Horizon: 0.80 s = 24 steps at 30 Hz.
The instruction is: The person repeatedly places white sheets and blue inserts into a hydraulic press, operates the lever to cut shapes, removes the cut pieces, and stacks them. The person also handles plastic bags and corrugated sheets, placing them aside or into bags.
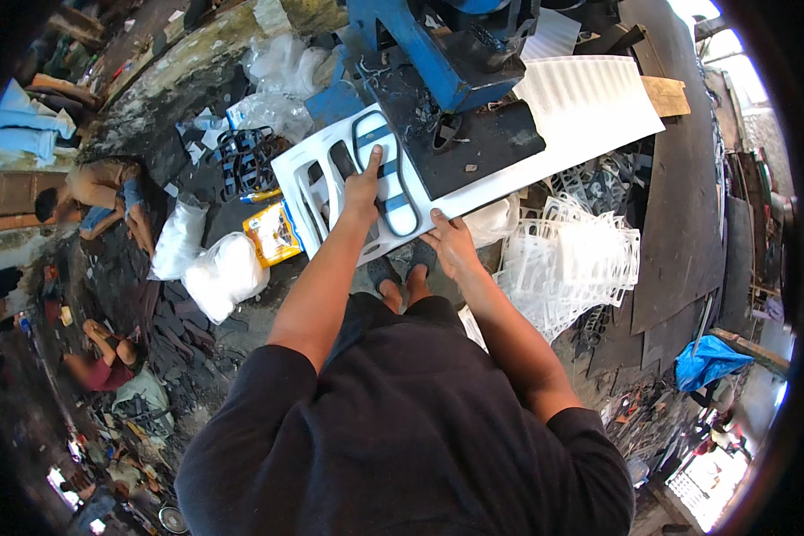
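A white foam sheet lies aslant in front of me, with long cut-out holes at its left end. On it sits a sole-shaped cutting die with a dark rim and blue crossbars; white foam shows between the bars. My left hand is closed on the die near its middle, a finger stretched along it. My right hand pinches the sheet's near edge, thumb on top and fingers underneath. Just beyond the die, a black plate under a blue press covers part of the sheet.
Cut-out white foam scraps are heaped at the right, beside large dark sheets. White plastic bags, a yellow packet and black strap-like pieces lie at the left. Two people sit farther left.
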Each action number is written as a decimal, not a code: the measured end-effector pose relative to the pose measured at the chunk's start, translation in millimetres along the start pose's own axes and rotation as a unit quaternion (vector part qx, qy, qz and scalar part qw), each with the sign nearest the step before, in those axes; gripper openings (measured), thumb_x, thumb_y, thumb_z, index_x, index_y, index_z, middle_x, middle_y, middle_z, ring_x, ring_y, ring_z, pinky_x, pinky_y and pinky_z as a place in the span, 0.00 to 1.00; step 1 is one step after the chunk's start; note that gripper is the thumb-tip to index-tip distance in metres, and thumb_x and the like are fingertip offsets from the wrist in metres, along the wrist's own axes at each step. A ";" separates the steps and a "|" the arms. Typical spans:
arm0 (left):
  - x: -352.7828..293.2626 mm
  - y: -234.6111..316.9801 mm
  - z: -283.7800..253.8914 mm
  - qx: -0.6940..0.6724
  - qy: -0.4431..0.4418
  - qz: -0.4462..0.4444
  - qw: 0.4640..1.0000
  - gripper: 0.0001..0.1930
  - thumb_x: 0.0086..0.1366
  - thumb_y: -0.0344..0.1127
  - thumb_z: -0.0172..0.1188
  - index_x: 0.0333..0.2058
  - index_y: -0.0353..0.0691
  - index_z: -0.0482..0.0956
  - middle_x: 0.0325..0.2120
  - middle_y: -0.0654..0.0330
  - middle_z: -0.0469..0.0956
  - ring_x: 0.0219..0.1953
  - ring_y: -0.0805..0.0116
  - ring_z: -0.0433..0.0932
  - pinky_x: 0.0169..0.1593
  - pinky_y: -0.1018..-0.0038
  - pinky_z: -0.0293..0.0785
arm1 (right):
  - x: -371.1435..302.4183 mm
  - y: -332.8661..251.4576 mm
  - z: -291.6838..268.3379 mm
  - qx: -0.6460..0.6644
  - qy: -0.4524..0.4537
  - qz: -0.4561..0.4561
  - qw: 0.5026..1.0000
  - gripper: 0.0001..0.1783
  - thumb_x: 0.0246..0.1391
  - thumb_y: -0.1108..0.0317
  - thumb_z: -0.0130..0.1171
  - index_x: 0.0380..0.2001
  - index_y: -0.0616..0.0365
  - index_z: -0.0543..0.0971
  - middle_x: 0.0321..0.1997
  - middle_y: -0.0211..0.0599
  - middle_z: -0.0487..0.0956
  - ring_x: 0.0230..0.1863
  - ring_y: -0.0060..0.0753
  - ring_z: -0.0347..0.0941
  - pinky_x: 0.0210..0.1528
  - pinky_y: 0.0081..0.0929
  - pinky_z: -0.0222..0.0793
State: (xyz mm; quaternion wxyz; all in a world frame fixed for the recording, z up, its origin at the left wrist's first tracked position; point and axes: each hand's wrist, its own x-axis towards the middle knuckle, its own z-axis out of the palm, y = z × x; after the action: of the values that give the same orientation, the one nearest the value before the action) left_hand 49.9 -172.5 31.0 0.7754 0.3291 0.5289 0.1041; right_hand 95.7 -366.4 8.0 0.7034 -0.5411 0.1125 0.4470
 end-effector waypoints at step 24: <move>18.8 24.8 -41.6 -0.002 -0.135 0.153 0.979 0.23 0.61 0.56 0.66 0.34 0.38 0.77 0.27 0.60 0.78 0.28 0.71 0.75 0.35 0.75 0.71 | -78.2 -178.5 139.3 -0.514 0.003 -0.430 0.742 0.23 0.58 0.62 0.59 0.54 0.57 0.69 0.47 0.57 0.79 0.46 0.63 0.76 0.47 0.45 0.71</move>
State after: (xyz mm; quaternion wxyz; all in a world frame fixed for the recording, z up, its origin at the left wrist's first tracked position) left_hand 25.4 -127.3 23.0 0.8149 0.4159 0.3628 0.1773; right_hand 139.3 -288.7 230.3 0.4361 -0.8129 -0.3765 0.0854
